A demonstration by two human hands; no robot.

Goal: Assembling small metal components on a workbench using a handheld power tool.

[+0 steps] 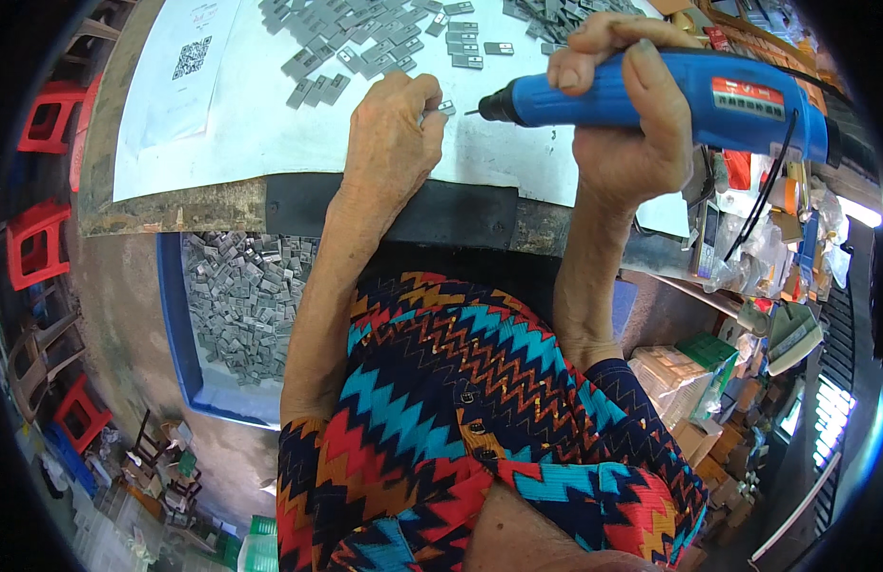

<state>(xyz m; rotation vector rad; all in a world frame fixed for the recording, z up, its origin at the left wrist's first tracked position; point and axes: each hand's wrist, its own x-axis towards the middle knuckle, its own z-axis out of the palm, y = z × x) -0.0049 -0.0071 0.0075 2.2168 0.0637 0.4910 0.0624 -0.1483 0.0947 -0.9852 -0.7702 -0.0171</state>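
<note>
From my remote seat, the biggest thing I look down on is the wooden counter [241, 205], covered for the most part by a white paper sheet [289, 143]. Below its front edge, to the left, sits a blue tub [173, 319] loaded with small metal pieces. Across the sheet's far side spreads a loose heap of grey rectangular pieces [365, 43]; I would leave that heap alone so the space before it remains workable.

The blue electric screwdriver [704, 71] lies nearly level above the sheet, its nose toward the left. My right hand [637, 143] has its fingers wrapped around the body, gripping it firmly. My left hand [389, 129] rests by the sheet's near edge with its fingers closed, pinching one small grey piece [447, 108] that peeks out at the fingertips. The thin bit [472, 113] points at that piece, just beside it and not touching.

To do this well, I judge, I should brace the piece against the sheet, line the bit up square before pressing, push gently, and hold the left fingertips out of the bit's path.
</note>
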